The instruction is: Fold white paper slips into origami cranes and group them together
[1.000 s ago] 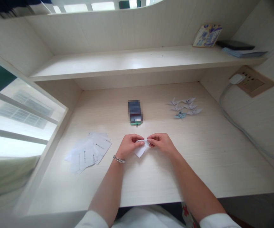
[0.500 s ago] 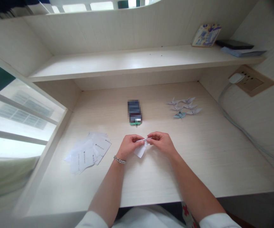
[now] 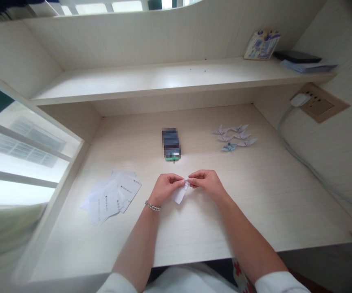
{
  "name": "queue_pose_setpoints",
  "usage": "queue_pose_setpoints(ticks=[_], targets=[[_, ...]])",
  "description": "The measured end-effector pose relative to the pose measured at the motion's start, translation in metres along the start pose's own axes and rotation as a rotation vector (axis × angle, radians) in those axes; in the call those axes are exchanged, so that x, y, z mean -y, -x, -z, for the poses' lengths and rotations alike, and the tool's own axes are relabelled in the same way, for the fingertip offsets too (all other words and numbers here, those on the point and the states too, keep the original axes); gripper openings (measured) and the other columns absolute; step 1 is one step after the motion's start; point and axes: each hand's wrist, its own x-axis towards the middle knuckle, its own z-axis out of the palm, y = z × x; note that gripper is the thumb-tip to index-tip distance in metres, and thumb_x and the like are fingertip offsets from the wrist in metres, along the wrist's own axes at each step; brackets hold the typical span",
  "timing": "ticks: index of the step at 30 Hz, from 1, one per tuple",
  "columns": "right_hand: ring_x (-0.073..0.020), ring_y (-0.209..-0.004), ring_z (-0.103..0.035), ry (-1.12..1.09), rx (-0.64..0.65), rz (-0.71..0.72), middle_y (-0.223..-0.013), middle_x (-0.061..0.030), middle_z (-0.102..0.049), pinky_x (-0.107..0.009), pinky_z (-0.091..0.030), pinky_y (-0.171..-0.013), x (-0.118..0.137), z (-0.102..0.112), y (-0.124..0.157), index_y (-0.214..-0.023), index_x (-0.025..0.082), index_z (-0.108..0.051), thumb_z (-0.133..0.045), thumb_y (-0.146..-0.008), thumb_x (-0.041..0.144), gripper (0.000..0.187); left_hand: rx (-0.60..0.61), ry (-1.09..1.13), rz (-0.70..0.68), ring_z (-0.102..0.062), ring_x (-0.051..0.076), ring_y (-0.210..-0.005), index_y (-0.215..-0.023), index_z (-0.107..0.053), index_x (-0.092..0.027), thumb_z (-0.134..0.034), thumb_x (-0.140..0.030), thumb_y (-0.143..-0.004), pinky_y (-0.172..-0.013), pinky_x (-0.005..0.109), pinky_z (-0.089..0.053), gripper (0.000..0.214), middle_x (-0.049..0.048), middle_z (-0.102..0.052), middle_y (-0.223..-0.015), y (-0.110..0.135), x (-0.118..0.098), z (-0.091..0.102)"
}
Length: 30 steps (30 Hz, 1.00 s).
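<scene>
Between my hands is a small folded piece of white paper [image 3: 179, 195] with some dark print, held just above the desk. My left hand [image 3: 167, 187] pinches its upper left side between thumb and fingers; a silver chain bracelet sits on that wrist. My right hand [image 3: 205, 182] pinches the top right part with thumb and fingertips. Exactly how the folds lie is too small to make out. Beyond the hands a phone [image 3: 171, 143] with a blurred screen lies on the desk. To the right are several folded paper cranes [image 3: 240, 136], one of them bluish.
Loose printed paper sheets [image 3: 105, 203] overlap at the left of the desk [image 3: 127, 252]. A shelf [image 3: 163, 77] above the back holds a small box [image 3: 262, 44] and a dark flat item [image 3: 298, 56]. A cable [image 3: 304, 160] runs down the right from a wall socket [image 3: 324, 103].
The thin paper edge that stuck out across the top between my fingertips no longer shows; the fingertips are slightly closer on the paper. The whole view has shifted a little.
</scene>
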Motion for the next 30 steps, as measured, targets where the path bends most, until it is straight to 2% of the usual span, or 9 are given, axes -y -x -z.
queue_pose_setpoints(ticks=[7,11,18,30], targets=[[-0.0154,-0.056,-0.063,-0.015,0.012,-0.038,-0.059,-0.0057,-0.067,-0.028,-0.053,-0.057,-0.0004,-0.0008,-0.0004,-0.075,0.012,-0.07,-0.076,-0.06,0.039,0.032,-0.015,-0.026,0.018,-0.062,0.018,-0.067,-0.082,-0.071,-0.011,-0.065,-0.041,-0.07,-0.056,0.024,-0.044,0.033,0.0094,-0.071,-0.078,-0.0005,0.0016,0.0007],[-0.0158,-0.057,-0.063,0.033,0.014,-0.01,-0.06,-0.005,-0.067,-0.028,-0.053,-0.057,-0.001,-0.003,-0.001,-0.075,0.013,-0.07,-0.073,-0.063,0.04,0.03,-0.025,-0.015,0.039,-0.061,0.017,-0.065,-0.081,-0.071,-0.011,-0.066,-0.041,-0.069,-0.054,0.024,-0.043,0.032,0.0093,-0.071,-0.076,-0.0013,0.0038,0.0016],[-0.0158,-0.058,-0.063,0.111,0.049,0.006,-0.06,-0.0028,-0.067,-0.027,-0.051,-0.057,-0.0015,-0.0053,-0.001,-0.075,0.015,-0.07,-0.072,-0.063,0.036,0.024,-0.021,-0.03,0.037,-0.061,0.017,-0.065,-0.08,-0.071,-0.011,-0.066,-0.04,-0.069,-0.054,0.024,-0.043,0.031,0.0091,-0.071,-0.076,-0.0011,0.004,0.0005],[-0.0156,-0.053,-0.062,0.068,0.071,-0.04,-0.056,-0.0025,-0.065,-0.028,-0.052,-0.055,-0.0081,-0.0026,-0.0038,-0.074,0.014,-0.069,-0.072,-0.063,0.041,0.029,-0.024,-0.078,0.034,-0.061,0.016,-0.063,-0.08,-0.071,-0.012,-0.066,-0.039,-0.068,-0.052,0.023,-0.042,0.03,0.008,-0.071,-0.074,-0.0011,0.0049,-0.001]])
